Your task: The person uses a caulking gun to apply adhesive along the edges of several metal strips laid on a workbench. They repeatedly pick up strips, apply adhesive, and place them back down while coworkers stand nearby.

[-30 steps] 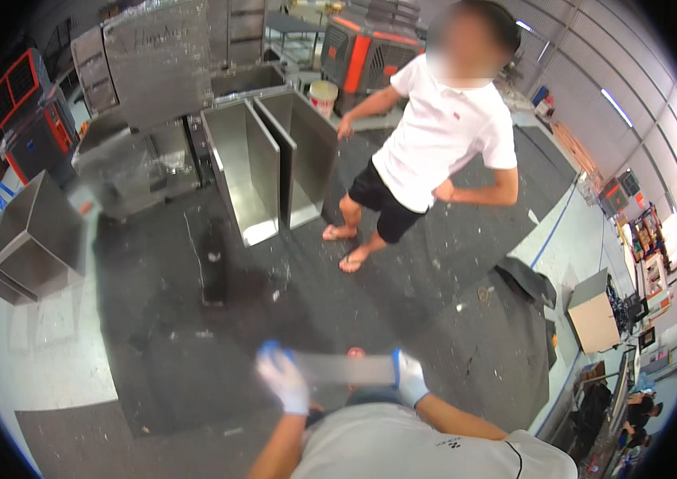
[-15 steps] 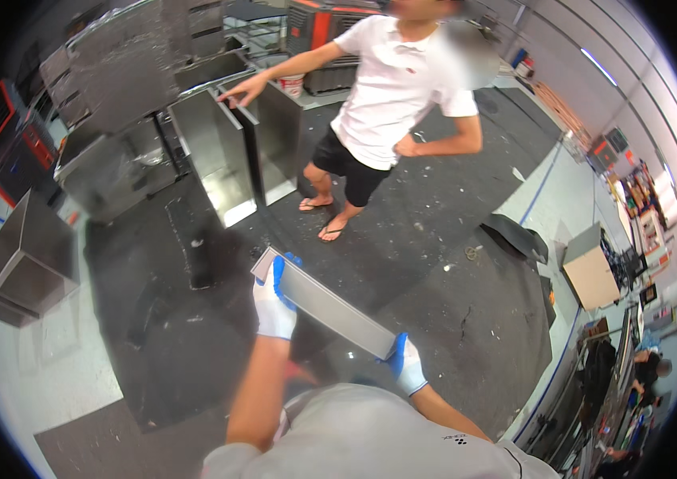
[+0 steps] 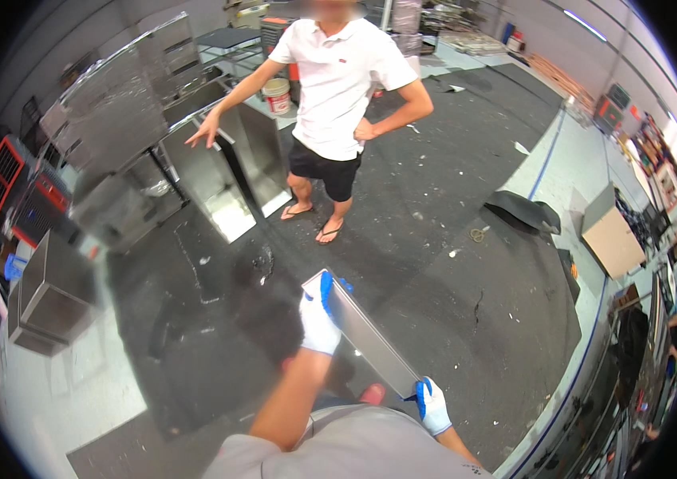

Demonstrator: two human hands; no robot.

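Between my two gloved hands is a long, narrow metal panel (image 3: 374, 339) with folded edges, held tilted in front of my body above the dark mat. My left hand (image 3: 321, 319), in a white glove with blue palm and fingers, grips its far upper end. At the near lower end, my right hand (image 3: 432, 405) in a matching glove is closed round the panel's edge. Some fingertips are hidden behind the metal. Farther off stands an upright metal cabinet (image 3: 262, 152) with open compartments, and a person (image 3: 338, 88) in a white shirt reaches one hand over its top.
Dark matting (image 3: 434, 295) covers much of the floor. At left are metal boxes (image 3: 55, 295) and an orange-framed machine (image 3: 15, 188). A wrapped metal cabinet (image 3: 111, 112) stands behind. On the right lie a bent black sheet (image 3: 522, 211) and a beige box (image 3: 613, 227).
The metal panel and both my hands now appear farther right and lower, with the panel angled more steeply. The view has shifted, and the person's hand is lifted off the cabinet's edge.
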